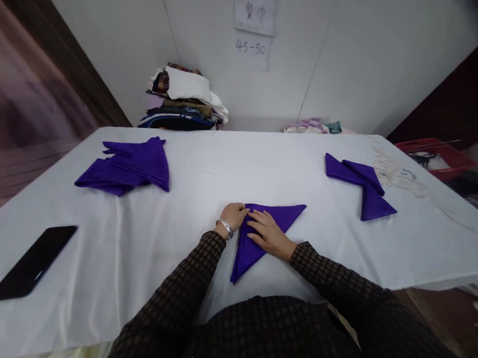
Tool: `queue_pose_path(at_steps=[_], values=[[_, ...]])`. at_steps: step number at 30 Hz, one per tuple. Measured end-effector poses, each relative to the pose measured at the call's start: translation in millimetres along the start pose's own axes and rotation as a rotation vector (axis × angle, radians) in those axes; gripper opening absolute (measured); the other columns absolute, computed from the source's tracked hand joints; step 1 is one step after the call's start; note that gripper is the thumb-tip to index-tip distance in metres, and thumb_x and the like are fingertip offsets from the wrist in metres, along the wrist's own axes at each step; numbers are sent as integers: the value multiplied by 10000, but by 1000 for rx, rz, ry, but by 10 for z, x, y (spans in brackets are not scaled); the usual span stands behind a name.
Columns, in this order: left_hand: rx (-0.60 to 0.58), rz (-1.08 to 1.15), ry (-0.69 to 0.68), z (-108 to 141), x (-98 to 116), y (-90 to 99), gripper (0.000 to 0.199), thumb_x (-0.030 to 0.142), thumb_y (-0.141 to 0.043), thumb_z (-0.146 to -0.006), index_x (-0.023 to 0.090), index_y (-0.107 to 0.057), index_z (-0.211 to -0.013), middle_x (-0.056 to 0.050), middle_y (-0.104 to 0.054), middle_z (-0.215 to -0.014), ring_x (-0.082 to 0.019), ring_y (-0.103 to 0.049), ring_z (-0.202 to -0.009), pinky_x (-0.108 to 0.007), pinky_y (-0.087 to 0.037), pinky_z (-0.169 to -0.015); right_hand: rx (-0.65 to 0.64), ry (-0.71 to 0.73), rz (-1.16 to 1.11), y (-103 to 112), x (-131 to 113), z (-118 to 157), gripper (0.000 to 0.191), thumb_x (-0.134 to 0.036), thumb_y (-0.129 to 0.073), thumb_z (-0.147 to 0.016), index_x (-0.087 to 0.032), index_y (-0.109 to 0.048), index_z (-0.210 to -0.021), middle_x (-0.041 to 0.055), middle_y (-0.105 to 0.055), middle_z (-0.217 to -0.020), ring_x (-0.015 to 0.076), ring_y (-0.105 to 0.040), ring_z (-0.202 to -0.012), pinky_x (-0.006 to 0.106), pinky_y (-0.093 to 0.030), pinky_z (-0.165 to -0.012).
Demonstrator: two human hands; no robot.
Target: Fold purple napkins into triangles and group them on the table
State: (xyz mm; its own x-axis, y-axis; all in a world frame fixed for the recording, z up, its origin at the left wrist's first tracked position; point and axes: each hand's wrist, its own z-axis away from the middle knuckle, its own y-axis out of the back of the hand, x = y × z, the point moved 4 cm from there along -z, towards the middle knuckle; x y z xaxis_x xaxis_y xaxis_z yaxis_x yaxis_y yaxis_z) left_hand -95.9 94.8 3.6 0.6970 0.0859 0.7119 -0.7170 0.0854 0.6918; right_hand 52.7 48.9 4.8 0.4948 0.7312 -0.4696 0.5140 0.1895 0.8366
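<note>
A purple cloth (283, 217), folded into a triangle, lies on the white-covered table in front of me. My left hand (235, 216), with a bracelet at the wrist, has its fingers closed on the cloth's upper left corner. Flat on the cloth's middle rests my right hand (270, 234), its fingers spread. One tip of the triangle points to the right and another toward me. At the left is a loose stack of purple cloths (132, 166). Folded purple pieces (365, 184) lie at the right.
A dark, shiny flat object (33, 262) lies at the table's left. Piled clothes (183, 100) stand behind the table's far edge, with a smaller cloth heap (310, 126) farther right. A red basket (446, 156) is beyond the right edge. Papers (252, 47) hang on the wall.
</note>
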Motion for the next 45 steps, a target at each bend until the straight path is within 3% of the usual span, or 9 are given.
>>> queue_pose_path(at_steps=[7, 14, 18, 21, 23, 25, 29, 39, 45], values=[[47, -172, 12, -10, -6, -18, 242, 355, -486, -815, 223, -670, -730, -34, -680, -728, -182, -590, -698, -273, -370, -627, -58, -57, 23, -4, -2, -33, 403, -392, -502, -901, -151, -561, -1219, 164, -447, -1387, 282, -306, -1342, 529, -219, -1086], [75, -253, 56, 7, -1, -16, 227, 316, -534, -816, 227, -627, -1003, -39, -703, -875, -197, -626, -831, -273, -405, -660, -87, -66, -2, 49, -22, -38, 392, -412, -501, -898, -199, -564, -1222, 146, -449, -1393, 269, -321, -1337, 530, -227, -1076], [64, -243, 70, 16, 14, -6, 274, 316, -529, -831, 231, -587, -1084, -32, -700, -879, -202, -632, -845, -277, -411, -659, 158, -125, -18, 411, 283, 131, 344, -361, -512, -895, -224, -575, -1205, 117, -512, -1343, 246, -372, -1304, 517, -230, -1076], [66, -243, 83, 25, 28, 5, 279, 317, -528, -832, 238, -586, -1093, -31, -700, -878, -212, -632, -870, -285, -415, -672, 443, -365, -62, 760, 768, 406, 328, -328, -560, -844, -209, -611, -1146, 123, -580, -1251, 245, -501, -1172, 466, -372, -991], [74, -246, 84, 34, 41, 10, 282, 313, -526, -832, 240, -586, -1098, -30, -699, -882, -215, -632, -883, -288, -419, -684, 527, -564, -145, 902, 1083, 588, 329, -321, -590, -790, -201, -633, -1093, 108, -640, -1135, 226, -595, -971, 421, -470, -856], [81, -244, 86, 46, 51, 9, 289, 314, -525, -832, 240, -584, -1106, -29, -697, -883, -214, -632, -885, -288, -422, -690, 505, -667, -243, 956, 1287, 688, 333, -311, -607, -745, -194, -646, -1054, 81, -672, -1044, 177, -602, -781, 364, -500, -746], [99, -237, 88, 67, 47, -7, 322, 323, -522, -832, 235, -569, -1138, -24, -695, -873, -211, -633, -867, -289, -422, -680, 396, -695, -457, 925, 1416, 675, 391, -283, -628, -677, -180, -639, -1054, 54, -678, -998, 99, -527, -581, 278, -482, -605], [147, -283, 38, 105, 65, -44, 340, 342, -516, -839, 234, -563, -1159, -24, -676, -893, -198, -627, -853, -284, -437, -683, 299, -707, -644, 831, 1461, 682, 402, -280, -652, -652, -176, -646, -1040, 5, -652, -851, 82, -527, -538, 224, -441, -515], [137, -341, -50, 104, 89, -82, 334, 330, -491, -858, 221, -563, -1166, -40, -652, -983, -194, -611, -882, -282, -444, -696, 291, -655, -456, 845, 1434, 732, 370, -298, -651, -689, -184, -654, -1041, -6, -652, -789, 118, -562, -639, 256, -457, -619]])
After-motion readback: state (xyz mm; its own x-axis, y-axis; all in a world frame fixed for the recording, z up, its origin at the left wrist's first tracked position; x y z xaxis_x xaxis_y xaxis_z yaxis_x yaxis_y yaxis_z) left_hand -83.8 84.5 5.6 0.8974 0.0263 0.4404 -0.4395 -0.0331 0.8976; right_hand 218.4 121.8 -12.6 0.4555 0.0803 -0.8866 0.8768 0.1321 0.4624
